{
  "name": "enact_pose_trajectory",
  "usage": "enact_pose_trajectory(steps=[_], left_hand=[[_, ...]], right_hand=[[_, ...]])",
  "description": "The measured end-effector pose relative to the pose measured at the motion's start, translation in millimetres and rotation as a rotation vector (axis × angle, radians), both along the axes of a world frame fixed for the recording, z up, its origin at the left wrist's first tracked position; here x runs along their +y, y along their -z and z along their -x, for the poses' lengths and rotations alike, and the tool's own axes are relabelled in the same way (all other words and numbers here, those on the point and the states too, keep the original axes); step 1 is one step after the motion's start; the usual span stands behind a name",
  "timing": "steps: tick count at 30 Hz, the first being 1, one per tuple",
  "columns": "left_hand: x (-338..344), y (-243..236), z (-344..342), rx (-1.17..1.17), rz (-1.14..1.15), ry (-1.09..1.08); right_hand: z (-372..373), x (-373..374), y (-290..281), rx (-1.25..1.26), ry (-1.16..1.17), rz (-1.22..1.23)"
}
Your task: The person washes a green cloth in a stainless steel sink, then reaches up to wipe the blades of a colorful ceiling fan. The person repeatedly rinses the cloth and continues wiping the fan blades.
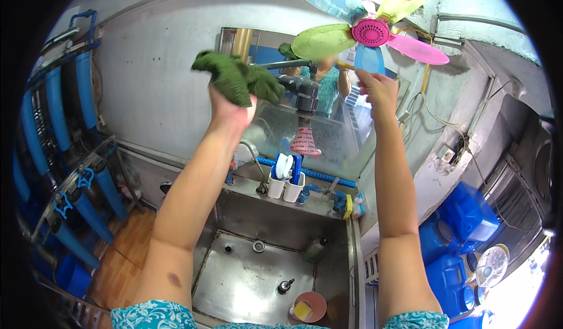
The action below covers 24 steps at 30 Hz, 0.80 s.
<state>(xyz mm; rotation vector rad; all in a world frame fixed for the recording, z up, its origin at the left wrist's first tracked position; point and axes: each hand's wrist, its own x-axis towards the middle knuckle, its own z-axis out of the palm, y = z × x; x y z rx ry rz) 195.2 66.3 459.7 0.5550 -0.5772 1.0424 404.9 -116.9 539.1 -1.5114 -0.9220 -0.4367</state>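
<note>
A crumpled green cloth (237, 79), thick and nubbly like terry, was bunched in the left hand (230, 110), whose fingers were closed tightly around its lower folds. It was held high, just beside a grey plastic pipe fitting (304, 92) in front of the wall mirror (275, 82). The right hand (378, 91) was raised too, fingers pinched narrow on the blue blade (369, 59) of a small fan (370, 32), whose thin translucent blades, blue, yellow-green and pink, spread from a round magenta perforated hub. Under the fitting hung a pink slotted cone-shaped nozzle (305, 142). Lower down lay a deep stainless-steel sink (258, 270), dull and water-stained, with two white square cups (285, 188) holding brushes on its back ledge. A round brown dish with a yellow sponge (309, 306) sat near its front corner. Glossy blue cylinders (70, 153) lined the left wall; blue plastic jugs (463, 229) were stacked at the right.
</note>
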Motion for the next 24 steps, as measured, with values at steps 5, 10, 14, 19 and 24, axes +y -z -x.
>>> enact_pose_trajectory(steps=[5, 10, 14, 19, 24], left_hand=[[34.7, -43.9, -70.5, 0.112, -0.041, -0.23], [11.2, -83.8, -123.8, 0.408, -0.538, -0.995], [-9.0, -115.1, -148.4, 0.493, -1.034, -1.382], [-21.8, -118.8, -167.1, 0.382, -1.05, -1.302], [6.3, -91.3, -164.9, 0.445, -1.08, -0.977]], right_hand=[[-11.3, 46.0, -25.1, -0.078, -0.214, -0.078], [-23.0, 66.1, -34.6, -0.085, -0.407, -0.124], [-40.0, 37.8, -48.0, -0.314, -0.24, 0.108], [-51.9, 16.4, -56.0, -0.215, -0.426, 0.095], [-49.8, 16.1, -53.3, -0.172, -0.405, 0.123]])
